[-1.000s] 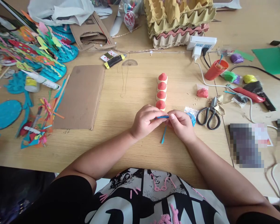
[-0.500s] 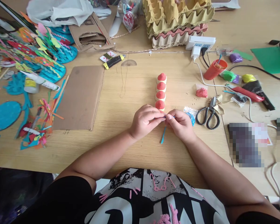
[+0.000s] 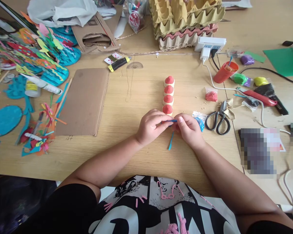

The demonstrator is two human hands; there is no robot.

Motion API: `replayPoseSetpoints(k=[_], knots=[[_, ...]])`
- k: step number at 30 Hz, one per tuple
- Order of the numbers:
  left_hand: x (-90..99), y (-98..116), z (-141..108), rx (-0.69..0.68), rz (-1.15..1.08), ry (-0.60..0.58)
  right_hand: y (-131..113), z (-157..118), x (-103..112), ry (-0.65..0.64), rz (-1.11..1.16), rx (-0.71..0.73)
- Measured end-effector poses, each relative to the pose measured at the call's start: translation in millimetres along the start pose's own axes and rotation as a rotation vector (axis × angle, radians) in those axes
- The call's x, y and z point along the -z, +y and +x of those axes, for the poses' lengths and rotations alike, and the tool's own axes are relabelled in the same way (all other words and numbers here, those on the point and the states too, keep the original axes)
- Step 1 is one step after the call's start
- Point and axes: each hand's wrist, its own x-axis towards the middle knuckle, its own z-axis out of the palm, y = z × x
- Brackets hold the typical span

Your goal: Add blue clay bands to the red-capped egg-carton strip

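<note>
My left hand (image 3: 151, 126) and my right hand (image 3: 189, 128) meet fingertip to fingertip over the table, both closed in a pinch. Between them shows a small strip of blue clay (image 3: 172, 121); fingers cover part of it. Just beyond the hands runs a row of egg-carton cups (image 3: 169, 90) topped with red clay domes, the nearest one close to my fingers. A light-blue plastic modelling tool (image 3: 171, 141) lies below my fingertips, its upper end hidden. Right of my right hand is a clear bag of blue clay (image 3: 199, 122).
Black-handled scissors (image 3: 218, 121) and a packet of red clay (image 3: 211, 95) lie to the right, near a red cup (image 3: 225, 72) and a white cable. Cardboard (image 3: 81, 102) and paper scraps occupy the left. Egg trays (image 3: 185, 24) and a power strip (image 3: 211, 43) stand at the back.
More of the blue clay shows between my fingertips now. My right thumb and fingers have shifted slightly; the arms have stayed in place.
</note>
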Motion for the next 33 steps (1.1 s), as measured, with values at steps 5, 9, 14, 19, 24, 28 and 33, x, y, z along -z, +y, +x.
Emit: replayPoseSetpoints(k=[5,9,14,19,24,28,33], knots=[[0.5,-0.9,-0.7,-0.023,0.021,0.007,-0.7,-0.6,-1.1,-0.012,0.056,-0.025],[0.9,-1.0,-1.9,0.001,-0.005,-0.004,-1.6,-1.1,-0.2,0.043,-0.029,0.000],[1.2,-1.2,-2.9,0.052,-0.003,-0.007,-1.2,-0.7,0.1,0.013,-0.018,-0.019],[0.7,-0.1,-3.3,0.089,-0.044,-0.017,0.5,-1.1,-1.5,0.017,0.026,-0.027],[-0.1,1.3,-2.5,0.091,-0.076,-0.021,0.2,-1.5,-2.4,0.012,0.071,0.005],[-0.9,0.4,-3.7,0.154,-0.131,-0.001,-0.4,-1.4,-2.0,0.035,-0.035,0.021],[0.1,-0.3,-3.6,0.185,-0.105,0.019,-2.1,-0.3,1.1,0.056,-0.153,0.036]])
